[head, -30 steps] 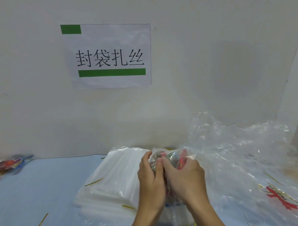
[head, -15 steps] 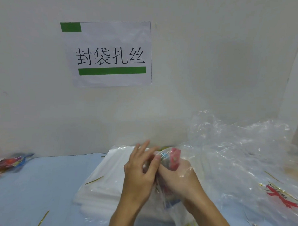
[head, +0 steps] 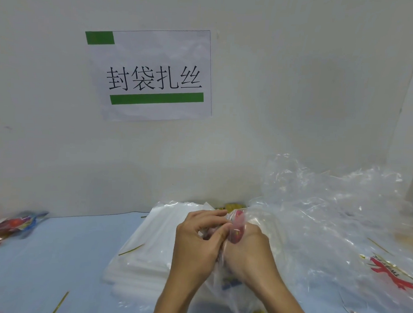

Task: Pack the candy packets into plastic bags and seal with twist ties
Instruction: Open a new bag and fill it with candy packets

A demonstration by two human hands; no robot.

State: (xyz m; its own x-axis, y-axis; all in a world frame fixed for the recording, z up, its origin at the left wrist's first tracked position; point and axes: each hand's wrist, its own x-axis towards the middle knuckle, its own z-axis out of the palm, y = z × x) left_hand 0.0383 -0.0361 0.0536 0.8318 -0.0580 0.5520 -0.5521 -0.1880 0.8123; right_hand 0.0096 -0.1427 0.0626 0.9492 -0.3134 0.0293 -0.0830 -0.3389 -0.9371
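In the head view, the left hand [head: 198, 240], whose fingers were splayed loose half a second ago, has curled back in over the bundle, its fingertips now pinching the gathered mouth of the plastic bag [head: 229, 272] against the right hand [head: 249, 246]. That suggests the filling is done for this bag and the neck is being bunched or twisted, ready for a tie; I cannot tell whether a twist tie is already between the fingers. The red candy packet [head: 237, 230] sits inside the clear film, between the two hands, blurred by motion. Both forearms come up from the lower edge, wrists close together, backs of the hands toward the camera, held over the stack of flat bags [head: 146, 255] on the blue table [head: 57, 256]. The right hand's fingers are wrapped round the bag's neck and the packet. Loose twist ties [head: 131, 249] lie on the stack and table; more candy packets [head: 13, 224] rest far left, and crumpled plastic [head: 327, 207] heaps at the right.
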